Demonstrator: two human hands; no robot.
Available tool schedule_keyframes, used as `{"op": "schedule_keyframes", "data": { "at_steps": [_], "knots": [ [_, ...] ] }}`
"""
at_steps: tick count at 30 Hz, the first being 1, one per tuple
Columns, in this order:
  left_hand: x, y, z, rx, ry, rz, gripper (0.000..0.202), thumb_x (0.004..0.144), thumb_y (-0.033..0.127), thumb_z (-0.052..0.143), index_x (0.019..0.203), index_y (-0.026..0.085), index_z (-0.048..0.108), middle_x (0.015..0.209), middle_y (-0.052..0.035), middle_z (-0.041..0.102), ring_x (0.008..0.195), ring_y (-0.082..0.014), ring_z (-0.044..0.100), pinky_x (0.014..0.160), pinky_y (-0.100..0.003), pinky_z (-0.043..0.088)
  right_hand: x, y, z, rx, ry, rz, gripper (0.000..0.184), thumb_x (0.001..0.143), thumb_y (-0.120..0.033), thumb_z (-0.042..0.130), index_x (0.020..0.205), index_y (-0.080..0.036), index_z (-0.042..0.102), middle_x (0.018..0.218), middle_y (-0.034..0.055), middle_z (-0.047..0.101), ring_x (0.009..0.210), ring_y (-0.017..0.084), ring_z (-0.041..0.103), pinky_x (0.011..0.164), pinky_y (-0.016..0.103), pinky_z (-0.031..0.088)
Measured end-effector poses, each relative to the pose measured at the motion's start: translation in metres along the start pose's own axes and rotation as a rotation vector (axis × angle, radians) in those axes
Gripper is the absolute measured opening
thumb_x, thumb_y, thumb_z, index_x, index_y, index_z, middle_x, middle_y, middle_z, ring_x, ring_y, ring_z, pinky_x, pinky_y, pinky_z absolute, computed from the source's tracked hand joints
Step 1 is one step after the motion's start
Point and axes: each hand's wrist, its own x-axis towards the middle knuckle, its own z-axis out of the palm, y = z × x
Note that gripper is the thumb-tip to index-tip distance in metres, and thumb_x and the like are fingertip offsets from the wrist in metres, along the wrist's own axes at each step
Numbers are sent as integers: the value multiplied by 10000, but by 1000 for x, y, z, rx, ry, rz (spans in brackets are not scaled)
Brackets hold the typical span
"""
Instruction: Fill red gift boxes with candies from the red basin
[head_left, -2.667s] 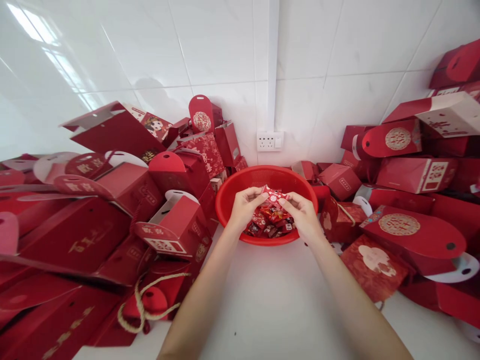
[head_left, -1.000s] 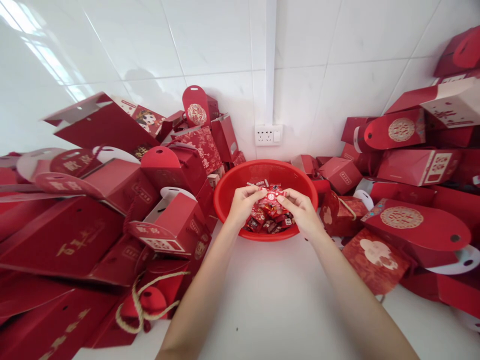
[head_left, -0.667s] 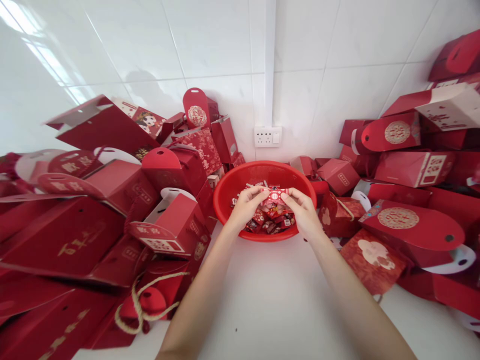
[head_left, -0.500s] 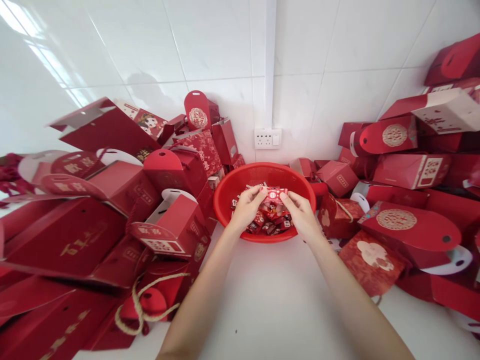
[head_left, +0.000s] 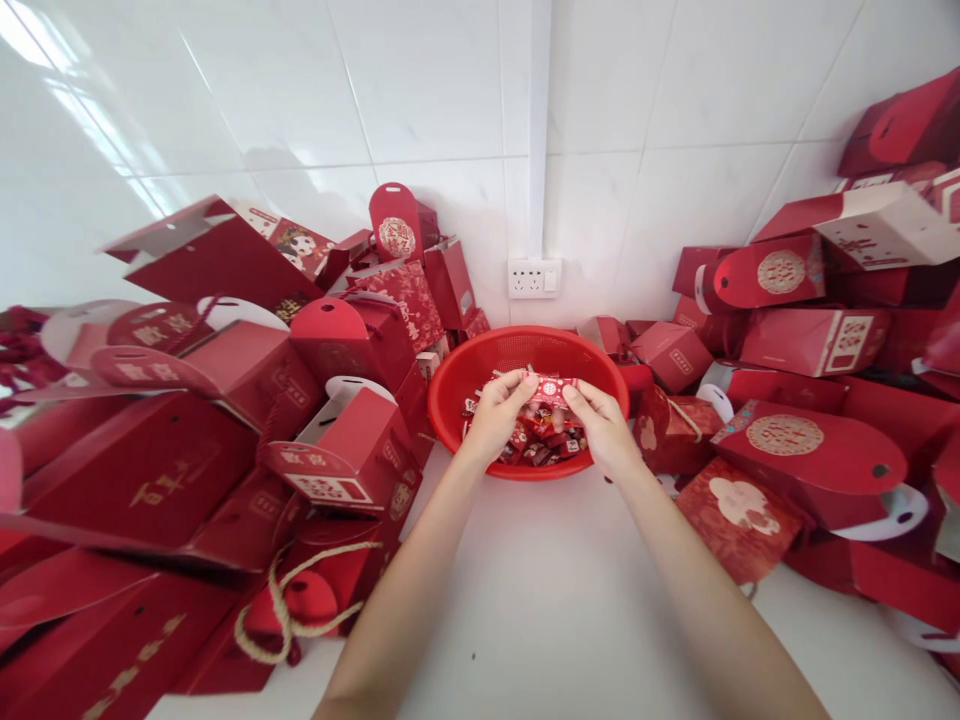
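Note:
A round red plastic basket (head_left: 457, 395) stands at the back of the white table, against the tiled wall. Several red wrapped candies (head_left: 541, 447) lie in its bottom. Both of my hands reach over its near rim. My left hand (head_left: 501, 412) and my right hand (head_left: 600, 425) pinch the two ends of one small red and white candy packet (head_left: 550, 388), held level just above the pile. The fingers of both hands are closed on it.
Heaps of red paper gift boxes (head_left: 352, 450) and bags crowd the left side, one with a rope handle (head_left: 281, 610). More red boxes (head_left: 810, 450) are stacked on the right. A white wall socket (head_left: 534, 278) sits behind the basket. Bare white tabletop (head_left: 555, 610) lies between my forearms.
My hands have kept the same small packet between them over the basket, shifting it only slightly. The view has drifted a little; nothing else has moved.

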Motion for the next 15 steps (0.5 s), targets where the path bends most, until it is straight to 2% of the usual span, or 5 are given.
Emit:
{"op": "schedule_keyframes", "data": {
  "at_steps": [3,7,11,13,15],
  "knots": [
    [1,-1,-2,84,27,-5,363,784,510,702,733,162,613,651,28,551,590,-105,479,586,-222,400,2,0,2,-35,63,3,364,888,-565,608,758,-226,626,609,-26,595,588,160,557,621,289,470],
    [3,-3,-8,506,104,8,306,902,406,523,725,170,604,689,5,603,651,-142,545,644,-246,448,2,-2,10,-122,314,-66,374,869,-579,585,726,-233,571,670,-14,594,640,174,585,668,310,509],
    [4,-3,-17,719,128,-4,245,897,279,528,701,180,637,734,-29,675,773,-195,615,795,-296,474,-41,-25,17,-249,405,-84,284,855,-500,629,953,-233,626,966,50,704,885,214,673,845,355,548],
    [3,-4,-23,780,130,-26,221,879,237,547,695,187,659,768,-56,712,827,-227,645,863,-333,477,-84,-46,13,-406,219,-14,269,883,-463,637,1052,-254,649,1072,57,711,1026,236,673,940,374,533],
    [2,-5,-28,823,125,-54,161,836,186,584,712,189,687,804,-82,740,868,-256,671,907,-364,483,-134,-69,5,-603,-258,172,260,937,-485,585,1092,-300,682,1070,37,719,1084,243,671,955,368,541]
  ]
}}
